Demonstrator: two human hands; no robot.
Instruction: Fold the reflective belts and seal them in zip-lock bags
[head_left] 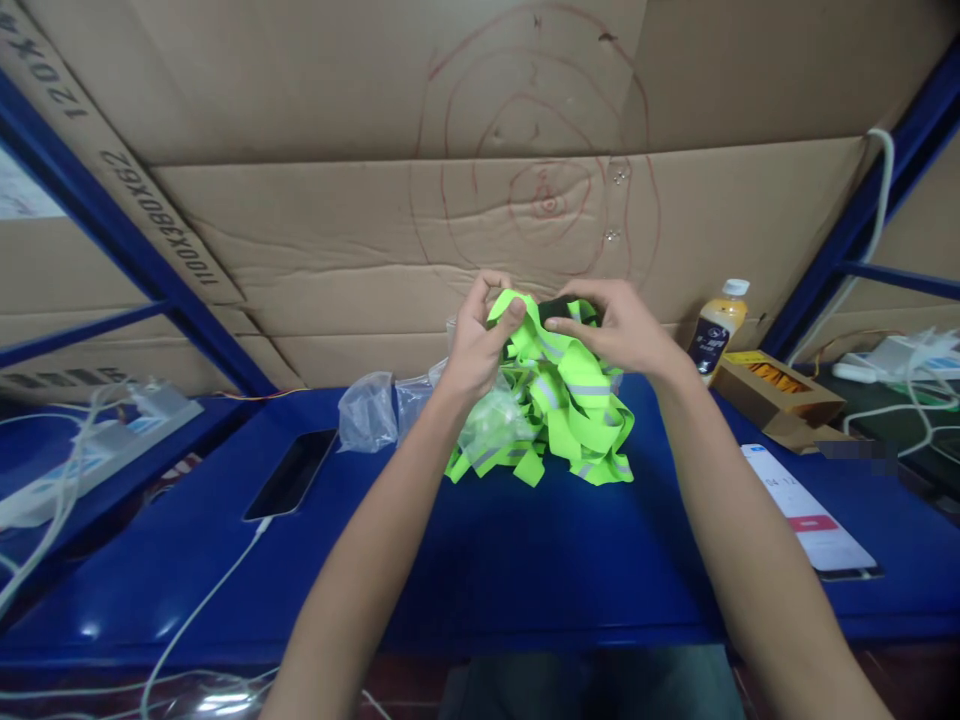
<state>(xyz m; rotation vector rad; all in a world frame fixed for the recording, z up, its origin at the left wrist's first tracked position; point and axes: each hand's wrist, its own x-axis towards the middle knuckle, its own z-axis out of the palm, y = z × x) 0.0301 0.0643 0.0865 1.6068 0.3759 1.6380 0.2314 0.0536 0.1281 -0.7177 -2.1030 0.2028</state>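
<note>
Blue table (525, 570); both hands (480, 340) pinch neon straps (562, 400), seemingly.

Both bare forearms rise from the lower edge toward frame centre. Left hand (476, 345) and right hand (619, 325) raised close together, fingers curled, apparently pinching.

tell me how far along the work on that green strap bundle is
Done: nothing visibly finished or set aside. In hand: the left hand and right hand both grip the top of the tangled neon reflective straps, lifted above the blue table. Left: most of the bundle, heaped beside clear plastic bags.
</note>
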